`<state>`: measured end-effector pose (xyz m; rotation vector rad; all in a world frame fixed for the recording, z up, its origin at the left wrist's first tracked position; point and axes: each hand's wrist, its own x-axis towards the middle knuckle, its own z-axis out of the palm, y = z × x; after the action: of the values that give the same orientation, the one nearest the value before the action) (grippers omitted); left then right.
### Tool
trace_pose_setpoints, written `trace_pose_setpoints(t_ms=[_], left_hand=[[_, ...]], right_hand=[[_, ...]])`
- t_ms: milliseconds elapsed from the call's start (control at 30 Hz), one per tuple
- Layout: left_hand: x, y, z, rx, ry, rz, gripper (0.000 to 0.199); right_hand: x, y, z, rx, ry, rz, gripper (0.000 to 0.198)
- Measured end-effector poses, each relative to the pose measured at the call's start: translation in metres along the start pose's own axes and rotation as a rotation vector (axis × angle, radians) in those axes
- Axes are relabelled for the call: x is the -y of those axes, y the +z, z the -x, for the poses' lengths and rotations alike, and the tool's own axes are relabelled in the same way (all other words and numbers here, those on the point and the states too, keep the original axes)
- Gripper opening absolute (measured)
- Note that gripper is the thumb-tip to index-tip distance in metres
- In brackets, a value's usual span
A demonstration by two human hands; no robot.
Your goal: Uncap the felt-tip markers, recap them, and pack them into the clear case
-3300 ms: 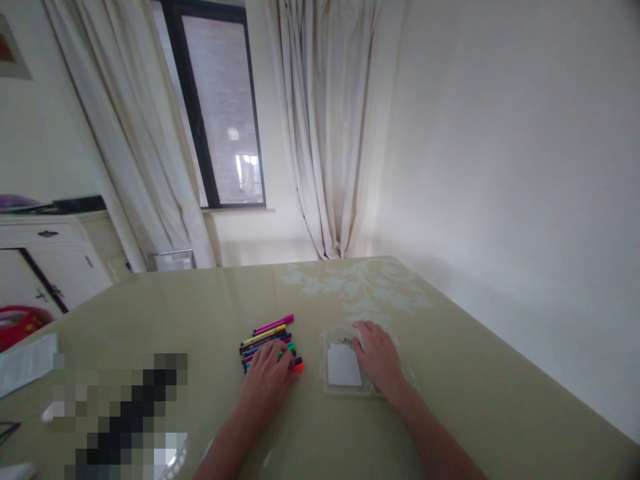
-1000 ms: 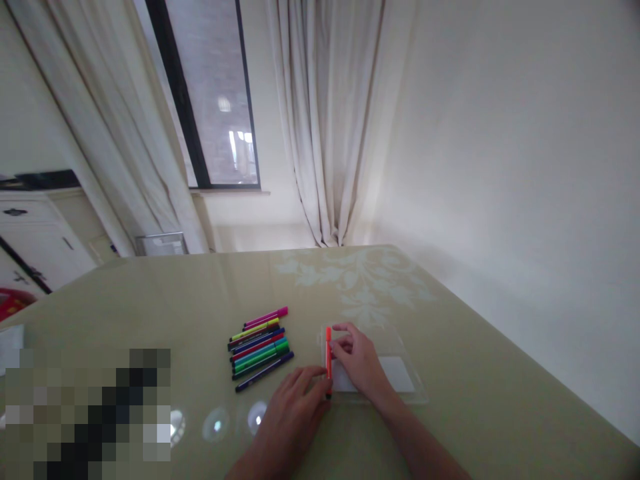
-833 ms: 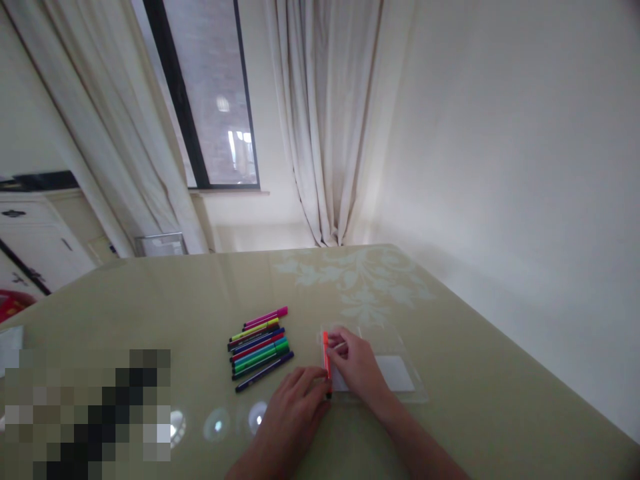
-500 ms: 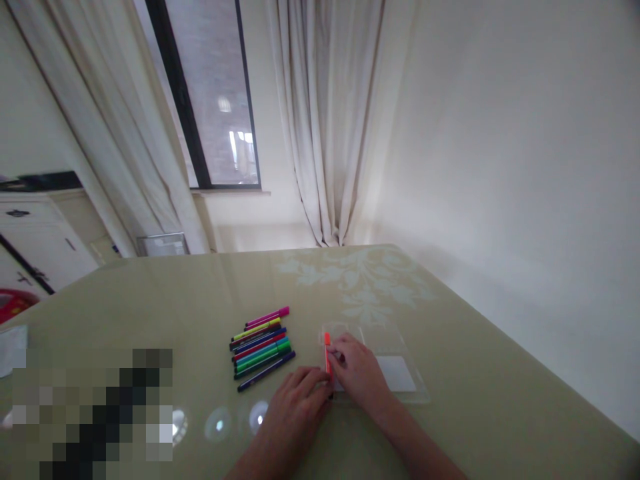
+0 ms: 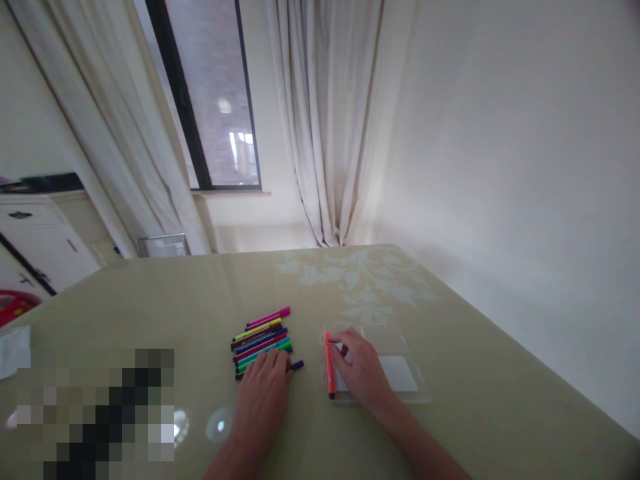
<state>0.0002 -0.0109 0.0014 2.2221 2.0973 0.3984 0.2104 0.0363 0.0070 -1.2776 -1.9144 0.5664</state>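
Note:
An orange felt-tip pen (image 5: 330, 373) lies lengthwise along the left side of a clear plastic case (image 5: 423, 393), its dark end toward me. My right hand (image 5: 361, 367) is over the case, thumb and fingertips closed on the pen's upper part. A small dark patch shows between those fingers, too unclear to name. To the left, my left hand (image 5: 265, 387) has its fingers closed together over a dark blue felt-tip pen (image 5: 297, 366), whose end sticks out to the right. Just beyond that hand, several coloured felt-tip pens (image 5: 260, 340) lie side by side, partly covered by its fingers.
A white sheet (image 5: 400, 373) shows in the case. The glossy table (image 5: 165, 300) bears a pale leaf pattern at its far right. A white wall (image 5: 525, 200) runs along the right side. Curtains (image 5: 330, 133) and a window stand behind; a pale item (image 5: 14, 350) lies far left.
My left hand has left the orange pen's lower end and moved left onto the dark blue pen, which has shifted slightly right. My right hand stays at the orange pen.

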Motion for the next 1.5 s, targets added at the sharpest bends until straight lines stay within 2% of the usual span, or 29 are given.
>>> trace_pose_setpoints(t_ms=[133, 233, 300, 433, 600, 733, 867, 967, 1033, 1167, 1233, 1400, 1500], left_hand=[[-0.005, 0.004, 0.0, -0.056, 0.049, 0.334, 0.013], [-0.011, 0.004, 0.003, -0.119, 0.095, 0.635, 0.02], [-0.016, 0.002, 0.005, -0.12, 0.091, 0.748, 0.022], [-0.022, 0.0, 0.008, -0.082, 0.065, 0.85, 0.023], [-0.025, -0.001, 0.01, -0.055, 0.047, 0.964, 0.027], [-0.027, -0.002, 0.01, -0.046, 0.102, 1.016, 0.027], [-0.027, 0.002, 0.011, -0.034, 0.189, 0.955, 0.027], [-0.027, 0.009, 0.013, -0.048, 0.311, 0.813, 0.024], [-0.028, 0.012, 0.016, -0.058, 0.39, 0.687, 0.024], [-0.032, 0.014, 0.021, -0.047, 0.5, 0.441, 0.048], [-0.035, 0.015, 0.023, -0.035, 0.543, 0.349, 0.054], [-0.037, 0.022, 0.021, -0.081, 0.597, 0.219, 0.039], [-0.036, 0.025, 0.02, -0.125, 0.619, 0.199, 0.037]], right_hand=[[0.008, 0.001, 0.001, 0.055, 0.027, -0.135, 0.02], [0.013, 0.002, 0.001, 0.187, 0.109, -0.359, 0.029], [0.015, 0.002, 0.0, 0.217, 0.148, -0.534, 0.03], [0.013, -0.001, -0.005, 0.106, 0.208, -0.716, 0.036], [0.011, 0.001, -0.005, 0.159, 0.276, -0.838, 0.044], [0.012, 0.004, -0.003, 0.167, 0.29, -0.84, 0.045], [0.005, -0.002, -0.007, 0.04, 0.299, -0.771, 0.047], [-0.007, -0.012, -0.014, -0.09, 0.316, -0.66, 0.052], [-0.015, -0.017, -0.017, -0.128, 0.316, -0.582, 0.054], [-0.025, -0.014, -0.017, -0.084, 0.263, -0.447, 0.049], [-0.027, -0.01, -0.015, -0.061, 0.236, -0.366, 0.043], [-0.027, -0.003, -0.011, -0.054, 0.205, -0.245, 0.034], [-0.028, -0.001, -0.01, -0.04, 0.182, -0.197, 0.03]])
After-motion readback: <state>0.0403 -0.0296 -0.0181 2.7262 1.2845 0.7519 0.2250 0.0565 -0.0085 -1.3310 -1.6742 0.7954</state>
